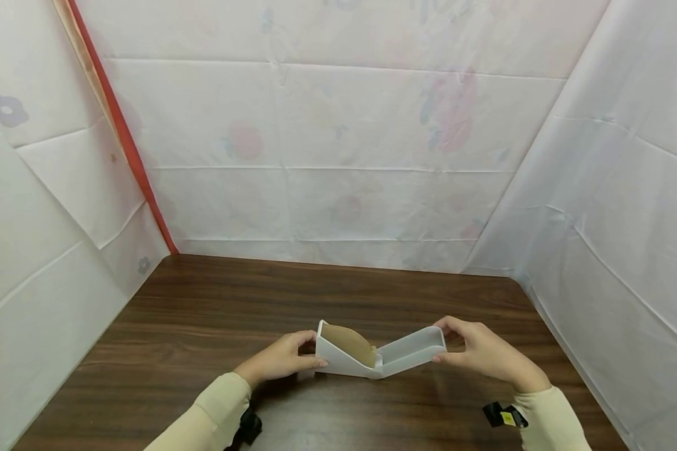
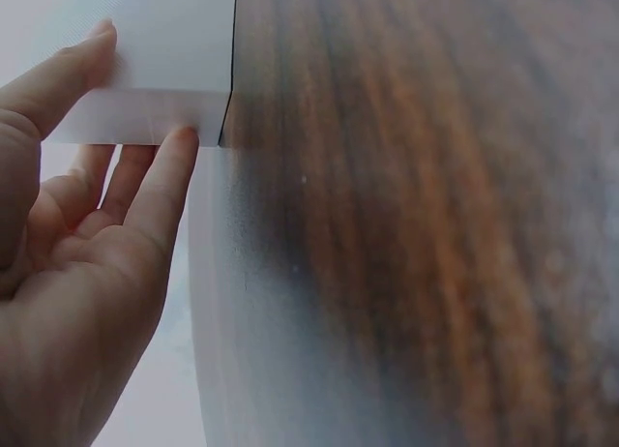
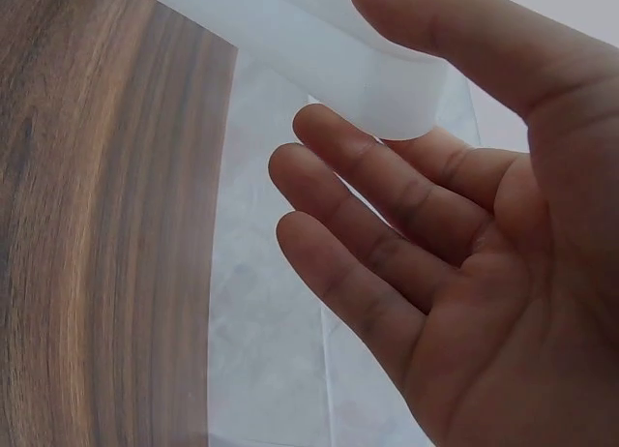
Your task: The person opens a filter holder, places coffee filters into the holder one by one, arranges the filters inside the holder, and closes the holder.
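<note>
A white hinged box (image 1: 344, 361) sits on the table with its lid swung over to the right. Inside stand brown paper sheets with a rounded top edge, resembling coffee filters (image 1: 350, 344). My left hand (image 1: 282, 360) grips the box's left end, thumb on the near side; in the left wrist view, fingertips touch its white end wall (image 2: 145, 113). The raised far end of the lid (image 1: 414, 351) is pinched between thumb and fingers of my right hand (image 1: 479, 351). In the right wrist view, the lid's rounded corner (image 3: 397, 104) lies between thumb and index finger.
The dark wood table (image 1: 248, 294) extends behind and around the box. White patterned sheeting (image 1: 327, 207) hangs at the back and both sides, with a red strip (image 1: 121, 138) at the left corner. Black wrist devices (image 1: 504, 415) show near both sleeves.
</note>
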